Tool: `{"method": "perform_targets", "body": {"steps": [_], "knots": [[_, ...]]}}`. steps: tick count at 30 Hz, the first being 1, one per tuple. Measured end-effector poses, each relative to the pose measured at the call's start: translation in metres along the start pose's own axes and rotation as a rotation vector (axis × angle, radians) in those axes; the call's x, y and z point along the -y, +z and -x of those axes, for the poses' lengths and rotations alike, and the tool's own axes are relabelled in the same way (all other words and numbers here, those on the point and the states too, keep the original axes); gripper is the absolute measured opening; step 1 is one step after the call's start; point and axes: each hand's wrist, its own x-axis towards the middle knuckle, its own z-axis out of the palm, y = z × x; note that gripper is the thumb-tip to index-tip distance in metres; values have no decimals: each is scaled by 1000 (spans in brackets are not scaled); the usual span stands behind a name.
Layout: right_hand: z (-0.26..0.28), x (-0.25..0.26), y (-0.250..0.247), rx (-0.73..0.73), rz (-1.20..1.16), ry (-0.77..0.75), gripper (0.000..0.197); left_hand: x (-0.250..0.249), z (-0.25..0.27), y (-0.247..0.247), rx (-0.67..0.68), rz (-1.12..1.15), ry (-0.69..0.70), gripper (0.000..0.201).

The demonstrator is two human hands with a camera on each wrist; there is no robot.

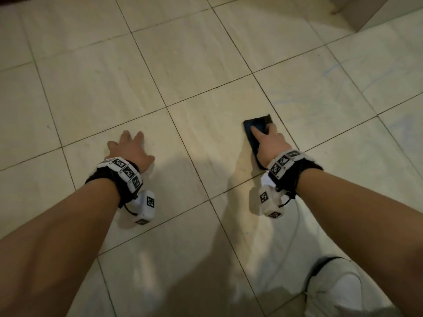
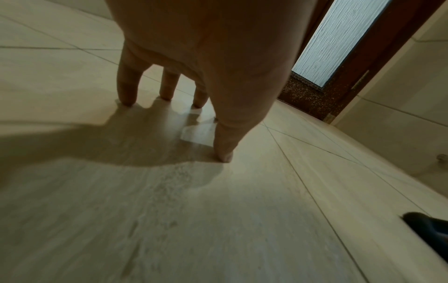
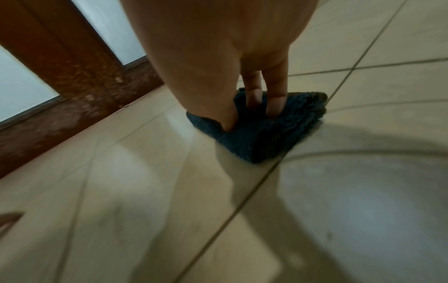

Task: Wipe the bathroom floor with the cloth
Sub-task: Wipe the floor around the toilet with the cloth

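Note:
A folded dark blue cloth [image 1: 259,122] lies flat on the pale tiled floor [image 1: 114,88], right of centre. My right hand [image 1: 271,143] presses down on it with straight fingers [image 3: 276,103] and thumb sunk into the pile of the cloth [image 3: 266,137]. My left hand [image 1: 130,149] is propped on bare tile to the left, fingers spread, only the fingertips [image 2: 126,95] touching the floor. It holds nothing. The cloth [image 2: 426,227] shows at the lower right edge of the left wrist view.
A brown wooden door with frosted glass panels [image 2: 339,38] stands ahead of the hands. A tiled wall corner [image 1: 366,12] is at the far right. My knee in white trousers [image 1: 332,282] is at the lower right. Faint blue marks [image 1: 332,72] streak the right tiles.

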Motion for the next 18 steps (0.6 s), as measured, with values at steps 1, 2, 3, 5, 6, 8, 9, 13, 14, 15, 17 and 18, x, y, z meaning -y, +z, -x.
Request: {"method": "perform_targets", "body": {"steps": [1, 2, 3, 5, 6, 8, 9, 13, 14, 15, 17, 18], "knots": [[8, 11, 3, -2, 15, -27, 81, 0, 2, -1, 5, 7, -4, 79], [16, 23, 7, -7, 28, -63, 81, 0, 3, -2, 10, 16, -8, 80], [24, 37, 11, -9, 39, -104, 81, -1, 3, -3, 14, 23, -9, 80], [36, 68, 21, -6, 52, -190, 78, 0, 3, -3, 22, 35, -16, 80], [41, 84, 26, -2, 56, -228, 75, 0, 3, -3, 28, 36, -19, 80], [47, 113, 34, 6, 67, -288, 71, -2, 4, -4, 24, 31, -17, 80], [48, 125, 37, 22, 70, -311, 71, -2, 4, -4, 20, 27, -14, 80], [39, 137, 36, 76, 69, -371, 75, -2, 5, -4, 17, 33, -20, 82], [35, 133, 35, 71, 70, -372, 75, -3, 6, -3, 16, 27, -22, 82], [30, 127, 33, 56, 65, -362, 75, -4, 7, -4, 15, 18, -23, 83], [11, 108, 22, 1, 37, -310, 74, -7, 7, -6, 21, 7, -32, 82], [0, 94, 14, -16, 20, -280, 74, -9, 8, -8, 26, 16, -43, 80]]}}
